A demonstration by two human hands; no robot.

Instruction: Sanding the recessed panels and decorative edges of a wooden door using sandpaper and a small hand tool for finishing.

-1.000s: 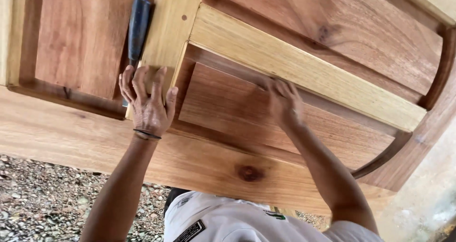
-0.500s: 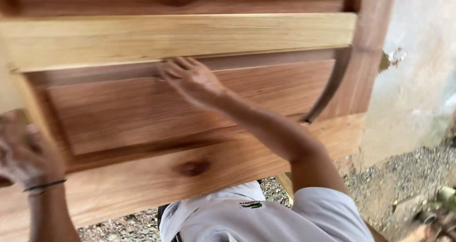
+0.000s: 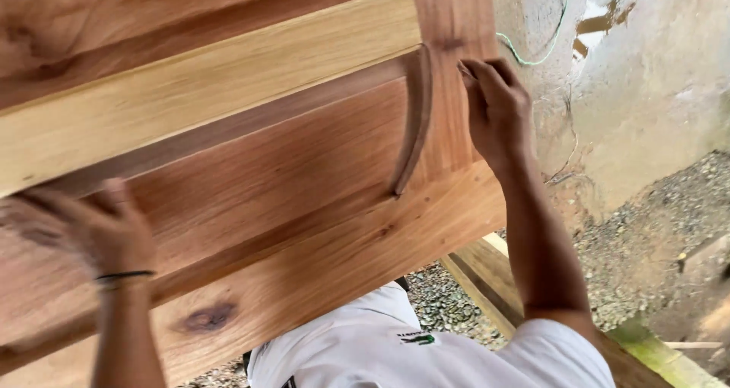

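Note:
A large panelled wooden door (image 3: 304,228) lies flat in front of me, with reddish panels and a pale yellow cross rail (image 3: 205,84). My right hand (image 3: 498,110) rests on the door's right stile beside a curved dark moulding (image 3: 414,122), fingers bent against the wood. My left hand (image 3: 91,232), blurred and wearing a dark wrist band, lies on the reddish panel at the lower left. Neither hand holds a tool.
A rough plastered wall (image 3: 631,76) with a green wire (image 3: 532,49) stands just right of the door. Gravel ground (image 3: 646,236) lies below it. A timber beam (image 3: 487,278) runs under the door's corner. My white shirt (image 3: 411,342) shows at the bottom.
My view swung right along the door. My right hand slid from the panel under the pale rail over to the right stile. The chisel-like tool near my left hand left the view.

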